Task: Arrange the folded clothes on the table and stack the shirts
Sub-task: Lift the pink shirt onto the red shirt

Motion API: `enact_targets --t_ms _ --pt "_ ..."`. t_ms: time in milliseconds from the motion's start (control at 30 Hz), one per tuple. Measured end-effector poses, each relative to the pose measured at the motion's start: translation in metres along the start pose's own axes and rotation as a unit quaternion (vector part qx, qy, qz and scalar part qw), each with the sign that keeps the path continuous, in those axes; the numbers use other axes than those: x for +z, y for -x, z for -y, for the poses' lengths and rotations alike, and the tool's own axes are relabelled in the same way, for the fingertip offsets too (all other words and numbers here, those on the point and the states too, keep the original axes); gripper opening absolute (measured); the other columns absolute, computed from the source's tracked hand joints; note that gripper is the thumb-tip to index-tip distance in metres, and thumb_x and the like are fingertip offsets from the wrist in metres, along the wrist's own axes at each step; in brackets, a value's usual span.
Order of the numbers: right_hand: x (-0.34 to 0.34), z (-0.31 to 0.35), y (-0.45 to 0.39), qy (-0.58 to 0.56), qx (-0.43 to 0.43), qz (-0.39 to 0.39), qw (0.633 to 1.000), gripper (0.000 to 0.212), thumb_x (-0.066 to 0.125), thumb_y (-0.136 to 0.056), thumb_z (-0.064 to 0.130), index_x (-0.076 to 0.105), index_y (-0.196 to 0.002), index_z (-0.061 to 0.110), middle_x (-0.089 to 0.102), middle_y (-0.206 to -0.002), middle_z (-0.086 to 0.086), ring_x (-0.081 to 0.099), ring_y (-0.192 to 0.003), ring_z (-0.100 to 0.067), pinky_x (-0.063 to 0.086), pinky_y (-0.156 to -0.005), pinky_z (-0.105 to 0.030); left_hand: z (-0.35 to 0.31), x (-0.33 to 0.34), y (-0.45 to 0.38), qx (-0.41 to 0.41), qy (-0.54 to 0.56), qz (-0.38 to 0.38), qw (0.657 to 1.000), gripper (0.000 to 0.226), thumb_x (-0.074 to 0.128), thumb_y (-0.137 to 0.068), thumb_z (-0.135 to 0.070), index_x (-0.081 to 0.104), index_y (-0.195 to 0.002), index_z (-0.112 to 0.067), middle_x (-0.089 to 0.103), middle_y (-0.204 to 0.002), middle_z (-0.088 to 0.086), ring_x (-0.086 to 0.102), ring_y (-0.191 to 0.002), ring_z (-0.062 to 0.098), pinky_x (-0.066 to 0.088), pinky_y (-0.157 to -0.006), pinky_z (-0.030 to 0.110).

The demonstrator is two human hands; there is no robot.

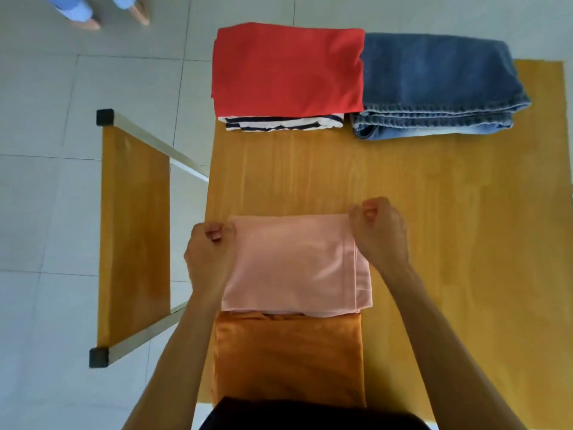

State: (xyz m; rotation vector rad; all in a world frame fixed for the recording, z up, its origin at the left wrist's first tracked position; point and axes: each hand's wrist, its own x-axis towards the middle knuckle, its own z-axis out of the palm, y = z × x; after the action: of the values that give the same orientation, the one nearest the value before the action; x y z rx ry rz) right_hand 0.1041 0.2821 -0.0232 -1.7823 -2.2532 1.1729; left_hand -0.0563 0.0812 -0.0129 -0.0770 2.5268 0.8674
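A folded pink shirt (294,265) lies near the front of the wooden table (434,212). My left hand (207,252) pinches its far left corner and my right hand (379,231) pinches its far right corner. The pink shirt's near edge overlaps a folded orange garment (288,358) at the table's front edge. At the far side, a folded red shirt (288,69) rests on a striped white and navy shirt (285,123). Folded blue jeans (437,85) lie right of that stack, touching it.
A wooden bench or shelf with metal legs (133,231) stands left of the table, lower down. Another person's feet (105,13) show on the tiled floor at the top left. Bare wood shows in the table's middle and right.
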Motion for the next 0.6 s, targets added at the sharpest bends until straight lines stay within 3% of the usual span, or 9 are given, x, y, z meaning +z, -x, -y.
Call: enact_targets --t_ms 100,233,333,433,500,600 --pt "0.003 -0.014 0.030 0.041 0.046 0.027 0.998 0.064 0.062 -0.082 0.068 0.054 -0.121 0.018 0.059 -0.115 -0.001 0.055 -0.097 -0.021 0.044 -0.078 -0.035 0.014 0.000 0.014 0.000 -0.029 0.032 0.999 0.042 0.055 -0.095 -0.047 0.060 -0.120 -0.014 0.066 -0.113 0.000 0.060 -0.102 0.019 0.044 -0.093 0.034" --pt "0.008 -0.020 0.054 0.090 0.091 0.043 0.991 0.083 0.064 -0.066 0.082 0.052 -0.118 0.017 0.062 -0.108 -0.001 0.061 -0.096 -0.029 0.053 -0.078 -0.043 0.022 0.000 0.017 -0.019 -0.080 0.100 0.992 0.059 0.052 -0.087 -0.067 0.056 -0.121 -0.018 0.063 -0.115 0.000 0.059 -0.099 0.019 0.051 -0.090 0.039" --pt "0.010 -0.020 0.058 0.045 0.100 0.051 0.993 0.070 0.069 -0.074 0.070 0.057 -0.111 0.012 0.064 -0.101 -0.003 0.059 -0.089 -0.027 0.048 -0.069 -0.037 0.021 0.002 0.021 -0.031 -0.092 0.166 0.981 0.057 0.051 -0.082 -0.074 0.050 -0.109 -0.023 0.059 -0.107 -0.002 0.057 -0.095 0.021 0.048 -0.076 0.034" --pt "0.010 -0.020 0.057 -0.040 0.101 0.059 0.992 0.053 0.073 -0.076 0.062 0.061 -0.095 0.014 0.066 -0.089 0.001 0.064 -0.086 -0.025 0.049 -0.063 -0.036 0.023 0.002 0.023 -0.039 -0.048 0.183 0.981 0.063 0.052 -0.080 -0.076 0.056 -0.112 -0.022 0.062 -0.109 0.000 0.059 -0.094 0.022 0.050 -0.076 0.035" --pt "0.011 -0.021 0.059 -0.072 0.100 0.054 0.991 0.050 0.074 -0.076 0.061 0.064 -0.090 0.014 0.069 -0.086 0.000 0.067 -0.083 -0.024 0.056 -0.069 -0.041 0.023 0.000 0.024 -0.033 -0.026 0.182 0.982 0.064 0.053 -0.082 -0.073 0.057 -0.117 -0.020 0.062 -0.109 -0.001 0.059 -0.096 0.023 0.050 -0.078 0.036" --pt "0.011 -0.019 0.067 -0.103 0.072 0.030 0.992 0.054 0.068 -0.077 0.065 0.063 -0.101 0.017 0.068 -0.097 0.000 0.065 -0.090 -0.023 0.056 -0.078 -0.041 0.023 -0.003 0.027 -0.012 -0.009 0.176 0.984 0.065 0.052 -0.085 -0.070 0.054 -0.126 -0.020 0.058 -0.112 -0.003 0.056 -0.100 0.021 0.048 -0.080 0.036"
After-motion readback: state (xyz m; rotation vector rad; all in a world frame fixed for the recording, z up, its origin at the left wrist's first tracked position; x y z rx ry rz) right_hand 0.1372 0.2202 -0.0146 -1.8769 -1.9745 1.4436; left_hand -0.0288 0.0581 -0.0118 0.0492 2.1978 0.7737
